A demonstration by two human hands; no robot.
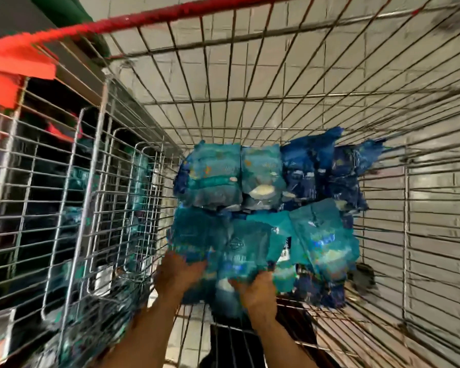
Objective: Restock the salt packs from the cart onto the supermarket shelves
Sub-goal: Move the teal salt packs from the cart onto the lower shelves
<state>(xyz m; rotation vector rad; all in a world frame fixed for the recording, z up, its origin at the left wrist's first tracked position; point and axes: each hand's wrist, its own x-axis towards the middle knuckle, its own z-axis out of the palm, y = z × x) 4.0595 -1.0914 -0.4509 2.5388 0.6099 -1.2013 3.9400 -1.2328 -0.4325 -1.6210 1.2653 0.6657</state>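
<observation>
Two bare hands reached into the silver wire shopping cart (250,107) with its red handle bar (149,18). The left hand (177,274) and the right hand (258,290) both gripped one teal plastic salt pack (237,258) at its near end. About seven more teal and dark blue packs (298,179) lay heaped on the cart floor; blur prevented a firm count.

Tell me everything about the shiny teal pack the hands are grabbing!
The shiny teal plastic pack is a soft, crinkly pouch with a round logo and blurred lettering on its front. It lies face-up at the near end of the pile of teal and dark blue packs inside the wire shopping cart. The left hand and right hand grip its lower edge.
</observation>
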